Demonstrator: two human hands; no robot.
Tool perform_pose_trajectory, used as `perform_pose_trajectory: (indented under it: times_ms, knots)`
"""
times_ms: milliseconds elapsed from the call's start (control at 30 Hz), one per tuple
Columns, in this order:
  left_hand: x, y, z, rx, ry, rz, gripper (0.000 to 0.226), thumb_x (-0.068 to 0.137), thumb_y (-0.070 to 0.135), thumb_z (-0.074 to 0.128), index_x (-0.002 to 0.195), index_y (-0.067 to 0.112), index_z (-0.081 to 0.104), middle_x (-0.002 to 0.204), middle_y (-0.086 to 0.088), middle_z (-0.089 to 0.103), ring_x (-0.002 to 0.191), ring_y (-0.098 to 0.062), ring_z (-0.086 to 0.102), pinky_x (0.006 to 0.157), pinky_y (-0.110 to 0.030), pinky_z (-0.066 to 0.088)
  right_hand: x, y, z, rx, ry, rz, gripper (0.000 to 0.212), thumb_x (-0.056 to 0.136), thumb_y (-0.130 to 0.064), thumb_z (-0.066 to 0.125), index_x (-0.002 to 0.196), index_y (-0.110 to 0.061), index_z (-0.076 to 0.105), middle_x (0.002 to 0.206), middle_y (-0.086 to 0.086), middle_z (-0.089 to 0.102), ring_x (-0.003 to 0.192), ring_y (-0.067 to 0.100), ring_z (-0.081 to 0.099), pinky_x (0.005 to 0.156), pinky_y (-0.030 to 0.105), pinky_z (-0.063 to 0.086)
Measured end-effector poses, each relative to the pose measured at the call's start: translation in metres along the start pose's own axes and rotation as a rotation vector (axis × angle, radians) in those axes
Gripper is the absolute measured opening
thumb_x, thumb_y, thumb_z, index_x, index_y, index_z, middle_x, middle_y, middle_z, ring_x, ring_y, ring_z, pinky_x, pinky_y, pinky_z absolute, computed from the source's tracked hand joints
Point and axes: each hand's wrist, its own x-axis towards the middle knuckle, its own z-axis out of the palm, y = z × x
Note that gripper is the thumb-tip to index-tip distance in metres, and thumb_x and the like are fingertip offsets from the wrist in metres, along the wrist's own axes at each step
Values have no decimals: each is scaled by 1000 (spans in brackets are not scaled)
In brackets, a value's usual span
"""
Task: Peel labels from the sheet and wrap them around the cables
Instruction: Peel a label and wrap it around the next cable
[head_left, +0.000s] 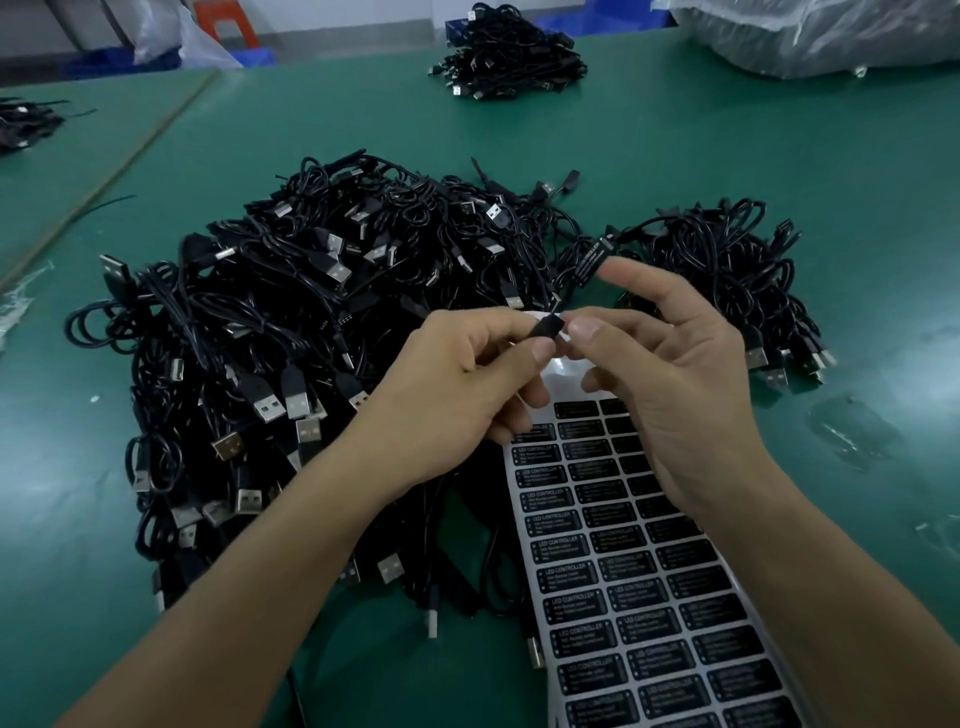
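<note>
**Black label pinched between two hands, cables lying beyond**

Black and small, the label (548, 330) sat between both hands, just above the curled white top of the sheet (623, 571). The left hand (457, 384) had thumb and forefinger closed on its lower-left end. The right hand (680, 379) met it from the other side, thumb pressed to the upper-right end, with the other fingers (613, 273) loosely spread and raised. The label's long axis ran slantwise, low on the left and high on the right, roughly along the line from one thumb to the other.

No cable could be made out in either grip. The big heap of cables (311, 312) lay on the green surface (363, 130) ahead and to the left, nearer the left hand. A smaller heap (727, 270) lay ahead to the right, and a cable already tagged (592, 262) lay just past the right fingertips. Wrapping probably called for a reach forward and left from the heap's near side.
</note>
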Motion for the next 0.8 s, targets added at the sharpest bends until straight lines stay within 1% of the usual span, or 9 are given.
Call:
perform_pose_trajectory:
  times_ms: [67,100,167,233,300,400,533,667,800]
  knots:
    - [0,0,1,-40,7,-19,4,99,19,61,98,22,65,69,-2,72,53,-11,64,49,-19,49,0,-1,1,-3,8,-12,40,87,-2,74,116,-27,63,88,2,77,81,9,71,68,18,53]
    - [1,-1,2,-53,21,-31,5,98,20,63,97,18,59,68,-4,72,51,-12,63,47,-19,47,0,-1,1,-2,11,-17,41,87,-1,74,116,-27,62,86,1,77,81,7,72,70,16,53]
    - [1,-3,3,-53,40,-40,18,96,22,66,92,16,50,66,-4,72,47,-10,59,44,-18,43,0,-2,1,-1,10,-17,43,85,0,74,117,-26,61,82,-1,77,80,5,72,70,14,52]
    - [0,-4,3,-40,29,-35,22,95,24,68,89,17,48,67,-3,73,45,-9,57,43,-16,41,0,-2,0,3,9,6,44,84,0,75,117,-25,61,78,-2,75,74,4,70,68,13,51]
    - [0,-4,3,-16,18,-24,22,93,24,71,89,19,49,70,-3,74,46,-9,59,45,-16,42,1,0,0,-1,20,34,43,83,0,76,115,-24,61,75,-3,74,69,3,68,67,13,51]
    - [-3,-3,3,75,20,8,28,84,19,81,89,21,53,75,-1,74,54,-13,68,50,-18,50,1,2,-2,6,80,78,43,82,1,77,113,-24,60,73,-2,73,67,4,66,66,14,50]
    - [-5,-2,5,186,111,72,23,80,12,84,88,21,64,77,4,72,57,-15,71,52,-25,58,3,4,-4,43,139,107,42,81,1,78,112,-22,60,73,1,73,63,7,64,63,16,49]
    - [-3,-1,4,146,190,74,15,87,11,77,83,24,71,66,7,73,54,-8,70,53,-15,53,3,3,-4,52,140,83,26,85,-7,77,104,-23,68,71,-6,68,64,9,59,60,20,47]
    - [-1,1,4,-49,202,0,15,91,9,71,85,23,71,73,-3,75,65,-16,74,59,-21,56,3,1,-3,81,156,100,12,84,-13,77,84,-25,79,76,-5,68,68,8,57,60,21,47]
